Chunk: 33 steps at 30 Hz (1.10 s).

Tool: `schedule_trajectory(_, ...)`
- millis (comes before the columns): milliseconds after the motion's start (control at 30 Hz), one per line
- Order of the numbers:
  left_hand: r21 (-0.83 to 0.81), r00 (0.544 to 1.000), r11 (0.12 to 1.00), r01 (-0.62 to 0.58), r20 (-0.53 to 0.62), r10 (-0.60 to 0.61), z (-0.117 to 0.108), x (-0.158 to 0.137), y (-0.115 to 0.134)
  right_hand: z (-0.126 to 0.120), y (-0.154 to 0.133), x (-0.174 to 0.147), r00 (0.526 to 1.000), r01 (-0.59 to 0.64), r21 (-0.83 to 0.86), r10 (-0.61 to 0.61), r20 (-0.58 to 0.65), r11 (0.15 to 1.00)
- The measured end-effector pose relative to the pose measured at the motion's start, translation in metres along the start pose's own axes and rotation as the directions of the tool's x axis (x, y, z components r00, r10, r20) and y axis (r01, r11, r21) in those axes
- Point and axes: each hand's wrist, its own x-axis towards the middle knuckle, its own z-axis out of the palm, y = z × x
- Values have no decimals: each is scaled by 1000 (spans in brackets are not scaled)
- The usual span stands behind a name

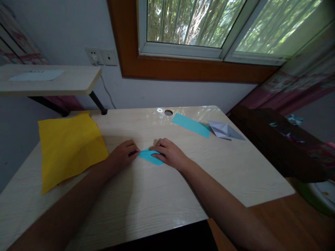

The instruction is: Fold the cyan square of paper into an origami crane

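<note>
A small piece of folded blue paper [151, 157] lies on the pale wood-grain desk [167, 198] between my two hands. My left hand [125, 153] pinches its left tip, fingers closed. Across the paper's right side, my right hand [169, 153] has its thumb and fingers closed on the edge, hiding part of it. Further back lies a flat blue paper strip [191, 124]. Beside the strip sits a folded white paper boat shape [225, 130], close to the desk's right edge.
A yellow sheet [70, 150] spreads over the desk's left side, near my left forearm. At the back left stands a raised shelf [52, 89] on black legs. A round cable hole [168, 112] is at the rear edge, below the window [188, 24].
</note>
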Motion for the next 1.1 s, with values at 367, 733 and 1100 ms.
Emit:
schedule_trajectory(367, 50, 990, 990, -133, -43, 135, 11, -1, -10, -3, 3, 3, 991, 122, -198, -109, 75, 973)
schedule_trajectory(733, -2, 996, 996, -89, -25, 89, 5, 0, -4, -1, -3, 4, 983, 171, -259, -145, 116, 951)
schedule_trajectory(1100, 62, 996, 994, -88, -20, 89, 6, 1, 3, -9, 3, -6, 980, 186, -298, -154, 126, 936)
